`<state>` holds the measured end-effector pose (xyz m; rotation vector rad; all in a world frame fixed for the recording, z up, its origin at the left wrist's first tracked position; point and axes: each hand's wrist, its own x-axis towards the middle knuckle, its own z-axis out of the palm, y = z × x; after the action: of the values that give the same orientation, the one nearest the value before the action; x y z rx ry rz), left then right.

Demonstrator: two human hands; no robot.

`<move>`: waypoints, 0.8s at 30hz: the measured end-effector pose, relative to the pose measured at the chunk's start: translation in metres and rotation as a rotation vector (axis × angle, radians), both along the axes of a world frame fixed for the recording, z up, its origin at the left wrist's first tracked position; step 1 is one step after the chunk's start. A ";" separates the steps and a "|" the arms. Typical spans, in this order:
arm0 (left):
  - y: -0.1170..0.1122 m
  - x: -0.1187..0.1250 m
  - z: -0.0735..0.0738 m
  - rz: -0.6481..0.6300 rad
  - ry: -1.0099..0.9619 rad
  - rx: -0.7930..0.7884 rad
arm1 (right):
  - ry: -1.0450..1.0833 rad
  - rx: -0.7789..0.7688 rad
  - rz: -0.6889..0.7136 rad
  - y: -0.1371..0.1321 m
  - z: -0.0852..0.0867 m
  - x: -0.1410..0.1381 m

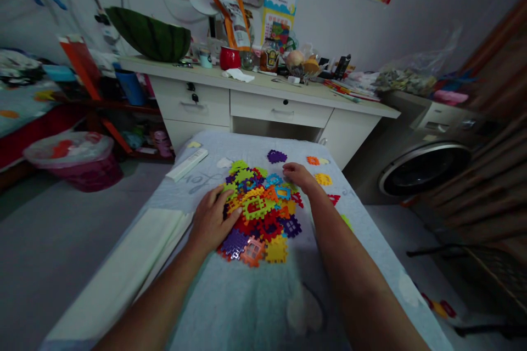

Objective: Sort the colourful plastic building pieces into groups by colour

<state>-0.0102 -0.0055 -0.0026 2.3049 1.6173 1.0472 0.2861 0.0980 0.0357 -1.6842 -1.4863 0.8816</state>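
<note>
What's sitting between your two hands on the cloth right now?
In the head view, the pile of coloured plastic tiles fills the stretch between the left hand and the right hand; both hands touch its edges.

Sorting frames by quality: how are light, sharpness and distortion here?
Head view: dim, bluish light; the tile pile between the left hand and right hand reads clearly; the corners darken; the wide lens bows the desk; no glare.
</note>
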 end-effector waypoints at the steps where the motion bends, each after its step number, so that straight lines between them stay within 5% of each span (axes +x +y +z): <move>1: 0.000 0.000 0.000 -0.001 0.001 0.000 | -0.046 -0.005 0.027 -0.005 -0.002 0.000; 7: 0.002 -0.001 -0.003 -0.009 0.015 0.003 | -0.318 0.061 0.068 -0.019 -0.015 -0.009; 16: 0.003 -0.003 -0.005 -0.019 0.028 0.016 | -0.366 0.089 0.078 -0.017 -0.021 -0.019; 24: 0.002 -0.001 -0.003 -0.016 0.031 0.010 | -0.059 0.166 -0.027 -0.026 -0.001 -0.017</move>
<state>-0.0116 -0.0033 -0.0057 2.3481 1.6058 1.0232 0.2693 0.0715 0.0345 -1.6158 -1.5287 0.6801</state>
